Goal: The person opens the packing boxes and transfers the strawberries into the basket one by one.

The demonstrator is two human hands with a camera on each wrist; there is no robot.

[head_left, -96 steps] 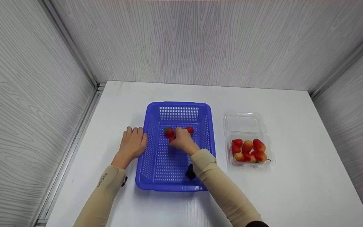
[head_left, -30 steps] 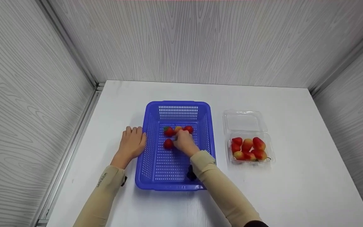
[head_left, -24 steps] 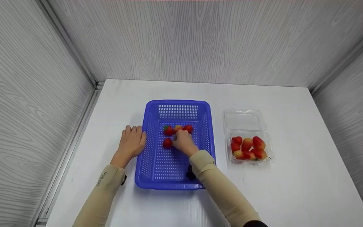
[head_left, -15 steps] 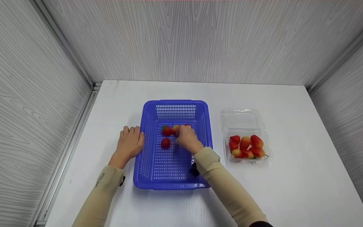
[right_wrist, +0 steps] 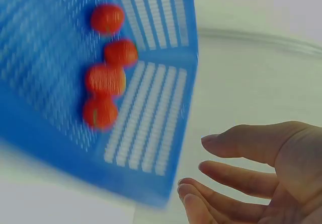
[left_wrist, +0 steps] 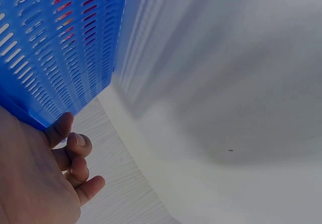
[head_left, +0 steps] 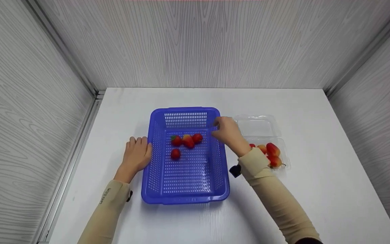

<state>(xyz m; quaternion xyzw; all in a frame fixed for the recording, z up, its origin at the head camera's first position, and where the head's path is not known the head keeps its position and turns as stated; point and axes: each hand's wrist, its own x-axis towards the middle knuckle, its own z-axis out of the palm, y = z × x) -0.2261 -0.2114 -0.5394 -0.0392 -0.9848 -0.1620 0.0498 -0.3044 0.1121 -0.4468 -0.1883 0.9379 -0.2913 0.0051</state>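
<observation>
Change of state: the right hand [head_left: 229, 130] has left the basket interior, where it was reaching among the fruit half a second ago, and is now at the right rim, near the far right corner. Its height relative to the rim cannot be told. Its thumb and fingers are spread, with nothing between them.

Fruit position: four pieces lie on the floor of the blue rectangular perforated plastic basket [head_left: 186, 179]. A red strawberry with a green cap [head_left: 176, 140], an elongated red-and-yellow fruit [head_left: 188, 141] and a rounded red fruit [head_left: 197, 138] form a row toward the far edge. A second rounded red fruit [head_left: 175, 154] sits apart, nearer the near edge.

Basket support: the left hand [head_left: 136, 154] stays at the left rim, its fingers slightly bent and relaxed.

Layout: the basket stands left of centre on the white worktop [head_left: 317, 162]. Between it and the worktop's right edge is a clear plastic hinged container [head_left: 256, 128], lid folded back, holding red-and-yellow fruit [head_left: 273, 149] partly hidden by the right sleeve [head_left: 276, 193].

Meaning: handling inside the basket appears to be interrupted or finished for the moment; the right hand is unloaded and free.
</observation>
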